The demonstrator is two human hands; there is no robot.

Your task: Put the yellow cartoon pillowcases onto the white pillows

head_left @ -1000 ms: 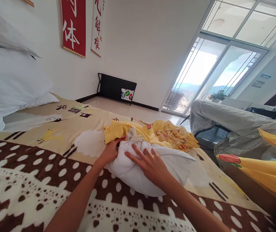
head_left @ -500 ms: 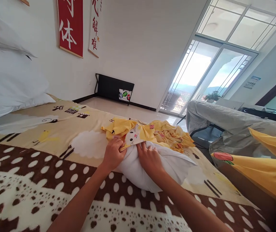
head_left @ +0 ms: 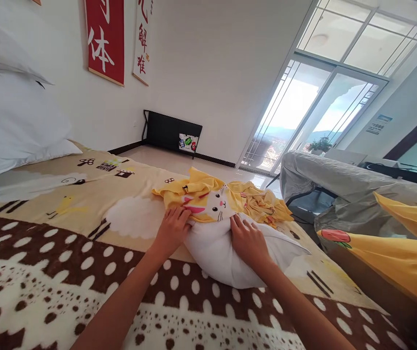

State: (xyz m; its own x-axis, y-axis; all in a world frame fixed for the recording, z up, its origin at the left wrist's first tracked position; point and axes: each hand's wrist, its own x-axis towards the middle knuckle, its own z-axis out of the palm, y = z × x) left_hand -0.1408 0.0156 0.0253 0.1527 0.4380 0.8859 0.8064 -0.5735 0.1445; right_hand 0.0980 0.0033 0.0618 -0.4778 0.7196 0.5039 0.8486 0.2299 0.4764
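- Since half a second ago, both hands moved apart and the yellow pillowcase (head_left: 212, 201) covers more of the white pillow (head_left: 226, 253).
- Left hand (head_left: 174, 228) pinches the pillowcase edge.
- Right hand (head_left: 247, 238) grips the edge too, pressing on the pillow.
- Both lie on the patterned blanket (head_left: 66, 262).

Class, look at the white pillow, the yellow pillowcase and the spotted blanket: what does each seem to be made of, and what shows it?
White pillow: soft woven cloth over stuffing, matte; it bulges and dents under the hands.
Yellow pillowcase: thin printed fabric, probably cotton; it bunches in fine folds.
Spotted blanket: looks like plush fleece, with a fuzzy, slightly blurred print.
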